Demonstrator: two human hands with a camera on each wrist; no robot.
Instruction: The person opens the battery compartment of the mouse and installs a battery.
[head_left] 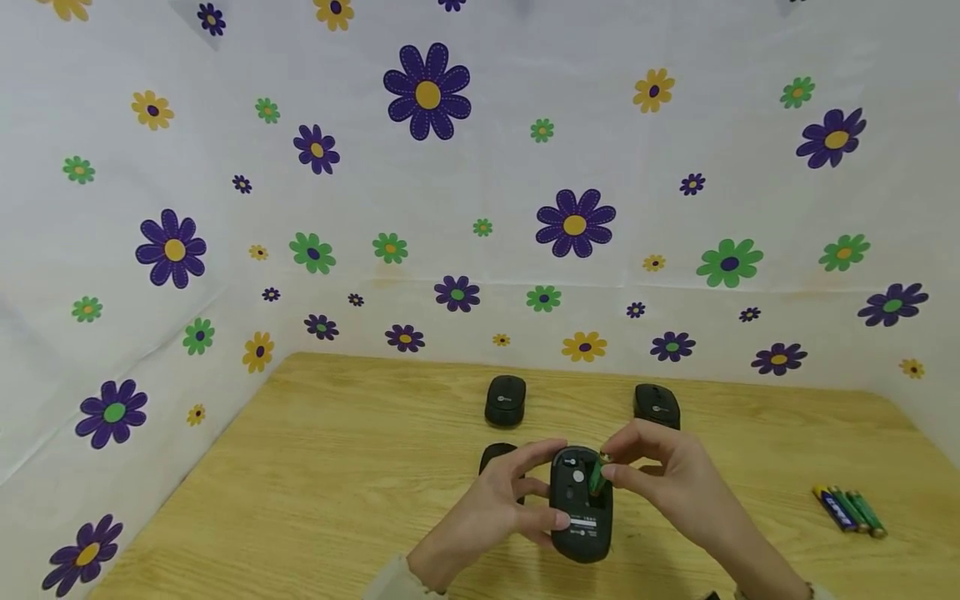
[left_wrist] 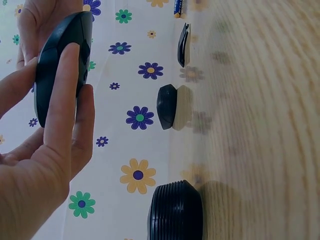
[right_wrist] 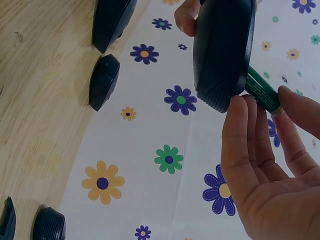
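My left hand (head_left: 498,500) grips a black computer mouse (head_left: 567,542) by its sides, with its underside and open battery compartment facing the head camera. A green battery (head_left: 597,481) is pinched between the thumb and fingers of my right hand (head_left: 667,475). It leans at a slant, its lower end inside the compartment and its upper end sticking out. In the right wrist view the battery (right_wrist: 262,91) juts from the underside of the mouse (right_wrist: 222,55). The left wrist view shows fingers wrapped along the edge of the held mouse (left_wrist: 47,75).
Two black mice stand at the back, one at the middle (head_left: 506,402) and one farther right (head_left: 657,405). Another mouse (head_left: 495,454) is partly hidden behind my left hand. Two green batteries (head_left: 855,510) and a blue-and-yellow one (head_left: 834,508) lie side by side on the wooden table (head_left: 337,483).
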